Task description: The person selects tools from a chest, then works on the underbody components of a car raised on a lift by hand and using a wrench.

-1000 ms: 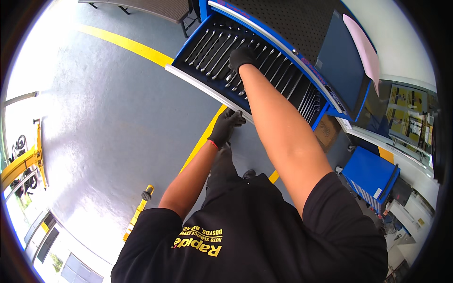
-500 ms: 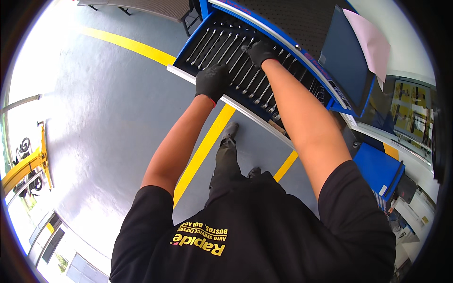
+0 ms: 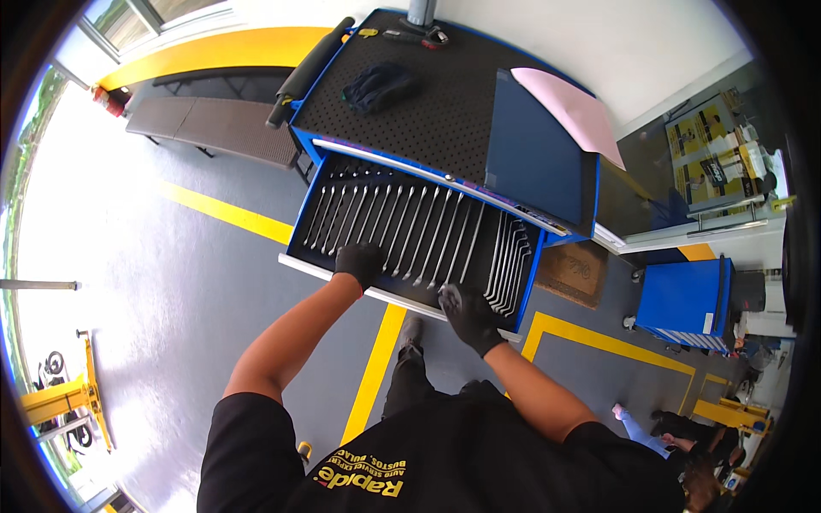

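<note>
one head-worn fisheye looks steeply down over the black shirt (image 3: pixel 479 453) onto the nearby drawer (image 3: pixel 306 267)

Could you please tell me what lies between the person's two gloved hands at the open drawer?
Between the left hand and the right hand lie the near ends of several wrenches, side by side, as the head view shows.

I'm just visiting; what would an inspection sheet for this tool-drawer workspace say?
Surface: tool cabinet, black perforated top.
Job's things: open drawer holding straight wrenches and, toward its right end, bent-ended wrenches.
Clutter: dark crumpled gloves or cloth, dark blue flat sheet and pink sheet on top.
Hands: left hand and right hand, both gloved, at the drawer's front; grip unclear.
Cables: nothing seen around the drawer.
Surroundings: brown bench, blue wheeled cabinet, yellow floor lines.
</note>
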`<state>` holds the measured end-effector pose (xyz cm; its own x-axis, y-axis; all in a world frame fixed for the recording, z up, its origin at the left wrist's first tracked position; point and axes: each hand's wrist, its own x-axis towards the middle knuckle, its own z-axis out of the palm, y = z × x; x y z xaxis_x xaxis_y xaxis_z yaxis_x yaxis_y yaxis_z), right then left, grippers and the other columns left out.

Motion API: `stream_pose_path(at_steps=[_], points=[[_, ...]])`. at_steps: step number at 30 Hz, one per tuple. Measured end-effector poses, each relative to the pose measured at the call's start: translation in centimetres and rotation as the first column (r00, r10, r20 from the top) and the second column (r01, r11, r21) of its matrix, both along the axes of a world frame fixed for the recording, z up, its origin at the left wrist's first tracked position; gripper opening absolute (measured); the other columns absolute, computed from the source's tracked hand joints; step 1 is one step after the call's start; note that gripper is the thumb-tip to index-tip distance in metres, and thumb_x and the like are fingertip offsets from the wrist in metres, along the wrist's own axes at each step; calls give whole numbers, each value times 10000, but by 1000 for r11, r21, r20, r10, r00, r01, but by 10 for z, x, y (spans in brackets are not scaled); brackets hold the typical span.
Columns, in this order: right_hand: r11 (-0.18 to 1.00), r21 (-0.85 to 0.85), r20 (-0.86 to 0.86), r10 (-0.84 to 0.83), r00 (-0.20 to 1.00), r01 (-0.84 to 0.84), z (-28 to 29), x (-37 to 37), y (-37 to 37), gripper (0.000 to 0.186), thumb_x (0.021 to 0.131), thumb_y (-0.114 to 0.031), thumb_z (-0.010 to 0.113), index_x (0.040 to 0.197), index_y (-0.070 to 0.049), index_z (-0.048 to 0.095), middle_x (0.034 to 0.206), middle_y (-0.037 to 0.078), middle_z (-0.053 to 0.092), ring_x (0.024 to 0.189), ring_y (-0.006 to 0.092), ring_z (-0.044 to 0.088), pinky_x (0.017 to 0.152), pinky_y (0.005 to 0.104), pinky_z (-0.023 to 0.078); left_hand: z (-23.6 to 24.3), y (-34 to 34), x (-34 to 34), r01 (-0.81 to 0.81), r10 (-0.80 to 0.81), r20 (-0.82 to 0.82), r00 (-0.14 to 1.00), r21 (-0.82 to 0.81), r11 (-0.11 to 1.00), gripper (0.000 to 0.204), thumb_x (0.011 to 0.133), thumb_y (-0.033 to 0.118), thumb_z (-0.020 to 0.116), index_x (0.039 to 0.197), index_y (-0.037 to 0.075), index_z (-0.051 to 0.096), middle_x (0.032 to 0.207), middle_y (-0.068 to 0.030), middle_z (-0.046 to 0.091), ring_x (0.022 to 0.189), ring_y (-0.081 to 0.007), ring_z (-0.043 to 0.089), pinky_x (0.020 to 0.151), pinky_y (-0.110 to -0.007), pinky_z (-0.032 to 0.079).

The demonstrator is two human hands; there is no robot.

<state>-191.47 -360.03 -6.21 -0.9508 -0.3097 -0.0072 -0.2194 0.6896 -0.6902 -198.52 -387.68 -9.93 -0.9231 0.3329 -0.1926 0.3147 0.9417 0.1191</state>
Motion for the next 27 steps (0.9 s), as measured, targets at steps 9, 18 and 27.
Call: stream_pose_path(at_steps=[9,18,27], points=[[980,199,-70,35,997,-21,-4,40,61,373,813,-315,692,1096,-86,610,983,149,605,923,329,607,797,481,466,4,-37,-13,27,-19,69,997,-110,994,264,852,350,609,764,116,697,849,-150,680,915,-329,677,784,-446,538],[932,-255,-369,-339,865,256,13,6,94,198,815,-156,673,978,-52,629,944,166,612,875,366,608,800,469,483,240,55,38,-684,-2,786,619,540,490,136,923,169,566,880,44,537,695,-64,550,577,-214,649,545,-326,536],[-6,-604,797,-16,603,797,57,160,192,388,955,-413,589,1118,-60,601,927,97,669,834,181,652,765,316,526,115,290,187,-69,-529,659,534,658,749,140,954,164,559,945,24,553,756,-78,610,683,-191,675,594,-309,531]])
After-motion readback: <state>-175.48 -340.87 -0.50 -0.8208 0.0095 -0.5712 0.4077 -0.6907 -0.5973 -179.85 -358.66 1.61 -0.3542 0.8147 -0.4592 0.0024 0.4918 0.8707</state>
